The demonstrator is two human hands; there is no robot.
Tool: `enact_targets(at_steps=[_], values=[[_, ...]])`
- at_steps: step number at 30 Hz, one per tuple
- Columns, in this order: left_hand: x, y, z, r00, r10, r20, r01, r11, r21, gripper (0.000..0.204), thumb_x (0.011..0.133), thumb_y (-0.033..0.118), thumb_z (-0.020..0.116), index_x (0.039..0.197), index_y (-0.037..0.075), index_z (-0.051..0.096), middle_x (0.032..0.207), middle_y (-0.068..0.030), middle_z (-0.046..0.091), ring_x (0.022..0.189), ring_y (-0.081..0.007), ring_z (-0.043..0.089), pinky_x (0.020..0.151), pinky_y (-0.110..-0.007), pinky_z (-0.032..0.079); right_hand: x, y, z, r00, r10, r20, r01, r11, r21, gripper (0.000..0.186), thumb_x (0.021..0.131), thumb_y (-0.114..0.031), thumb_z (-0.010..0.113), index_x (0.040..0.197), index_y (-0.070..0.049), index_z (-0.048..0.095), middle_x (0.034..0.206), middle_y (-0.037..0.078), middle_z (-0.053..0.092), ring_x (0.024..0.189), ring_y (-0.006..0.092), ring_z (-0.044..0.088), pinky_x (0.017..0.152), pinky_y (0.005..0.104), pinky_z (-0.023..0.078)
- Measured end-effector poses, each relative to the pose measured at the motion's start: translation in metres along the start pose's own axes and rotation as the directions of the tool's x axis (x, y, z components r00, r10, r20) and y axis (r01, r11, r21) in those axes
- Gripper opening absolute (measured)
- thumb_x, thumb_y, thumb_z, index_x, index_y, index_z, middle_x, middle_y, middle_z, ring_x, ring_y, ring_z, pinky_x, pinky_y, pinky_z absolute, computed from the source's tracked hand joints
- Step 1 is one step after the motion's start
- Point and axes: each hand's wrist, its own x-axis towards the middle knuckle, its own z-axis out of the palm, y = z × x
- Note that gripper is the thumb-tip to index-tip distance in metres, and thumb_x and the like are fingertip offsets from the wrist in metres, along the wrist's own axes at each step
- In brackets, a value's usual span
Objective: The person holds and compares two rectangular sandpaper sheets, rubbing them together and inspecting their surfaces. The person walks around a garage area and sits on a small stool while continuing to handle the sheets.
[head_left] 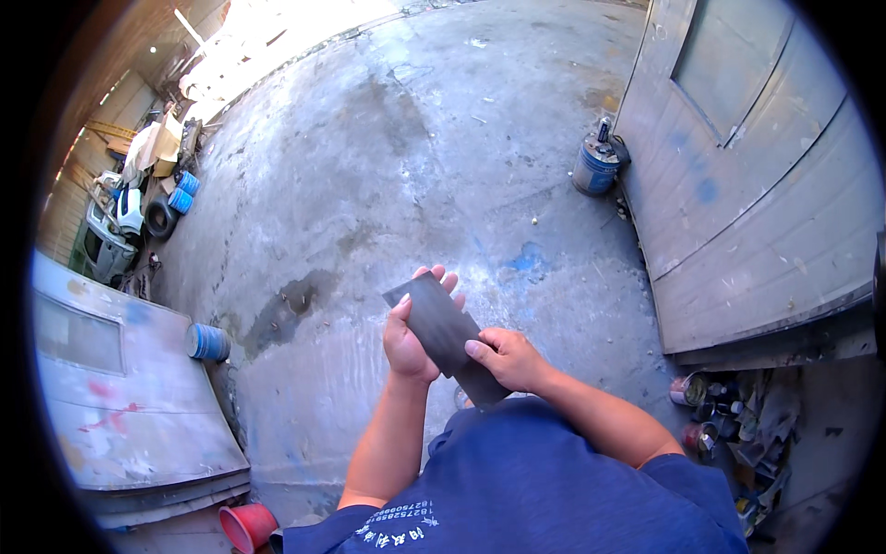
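Observation:
A dark grey, thin rectangular sheet (441, 323), which looks like sandpaper, is held at a slant in front of my body. My left hand (406, 346) supports its upper left part, thumb at the edge and fingertips showing past the far side. Lower down, my right hand (509, 358) pinches the right edge, with the thumb lying on the face. A step in the outline near my right hand suggests a fold or a second piece; I cannot tell which. Most of the left fingers are hidden behind the sheet.
Paint-marked metal panels stand at the left (138, 388) and right (738, 185). A blue bucket (210, 342), a lidded pail (596, 171) and a red bucket (247, 528) rest on the stained concrete floor (369, 185). Cans (688, 390) lie lower right; a tyre (161, 217) and scrap lie far left.

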Motion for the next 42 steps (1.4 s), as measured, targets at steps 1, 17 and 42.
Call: enact_targets(at_steps=[1, 17, 42], values=[[-0.002, -0.002, 0.001, 1.000, 0.016, -0.010, -0.016, 0.999, 0.041, 0.052, 0.093, 0.029, 0.037, 0.138, 0.003, 0.036, 0.138, -0.0114, 0.044, 0.128, -0.0297, 0.042, 0.102, -0.046, 0.040, -0.001, 0.000, -0.001, 1.000, 0.025, -0.003, -0.025, 1.000, -0.007, 0.038, 0.094, -0.036, 0.055, 0.093, 0.001, 0.064, 0.081, 0.013, 0.064, 0.074, 0.0218, 0.062, 0.069, 0.0362, 0.048], [-0.013, 0.002, -0.011, 0.999, 0.054, 0.003, -0.052, 0.952, 0.303, 0.025, 0.100, 0.014, 0.044, 0.120, 0.001, 0.053, 0.115, -0.0118, 0.062, 0.104, -0.0225, 0.061, 0.090, -0.037, 0.049, -0.011, 0.004, -0.074, 0.958, -0.121, -0.260, 0.174, 0.966, 0.193, 0.065, 0.088, 0.000, 0.050, 0.147, -0.013, 0.025, 0.114, 0.012, 0.059, 0.100, 0.0164, 0.058, 0.089, 0.0312, 0.045], [-0.020, 0.003, 0.021, 0.880, 0.127, 0.458, -0.452, 0.520, 0.724, 0.108, 0.077, 0.080, 0.045, 0.147, 0.001, 0.024, 0.152, -0.0162, 0.020, 0.131, -0.0320, 0.035, 0.107, -0.048, 0.029, -0.032, -0.079, 0.001, 0.987, -0.037, 0.153, -0.098, 0.622, 0.777, 0.038, 0.098, -0.008, 0.041, 0.135, -0.005, 0.050, 0.122, 0.007, 0.058, 0.104, 0.0104, 0.056, 0.091, 0.0253, 0.045]])
